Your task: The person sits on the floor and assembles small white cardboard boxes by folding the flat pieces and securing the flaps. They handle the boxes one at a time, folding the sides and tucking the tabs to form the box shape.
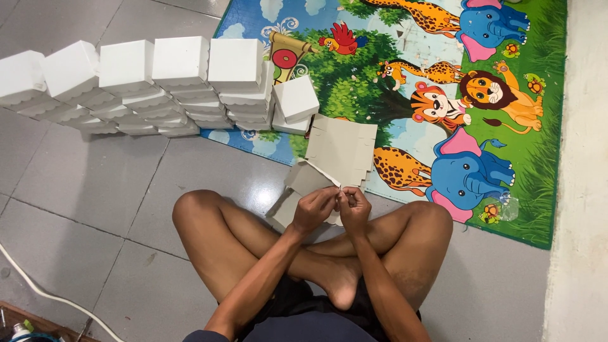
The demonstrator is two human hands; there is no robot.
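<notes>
I sit cross-legged on a grey tiled floor. My left hand (313, 209) and my right hand (353, 208) meet in front of my legs, both pinching the edge of a partly folded cardboard box blank (303, 180), grey inside with a white edge. Just beyond it lies a stack of flat grey cardboard blanks (342, 149) with notched edges, partly on the play mat. Further away stand several stacks of finished white square boxes (180, 60), in a row from the far left to the mat's edge. Two more white boxes (296, 100) lean against the last stack.
A colourful play mat (443, 95) with cartoon animals covers the floor ahead and to the right. A pale floor strip (582, 190) runs along the right edge. A white cable (38, 288) crosses the lower left corner near a brown board (38, 324).
</notes>
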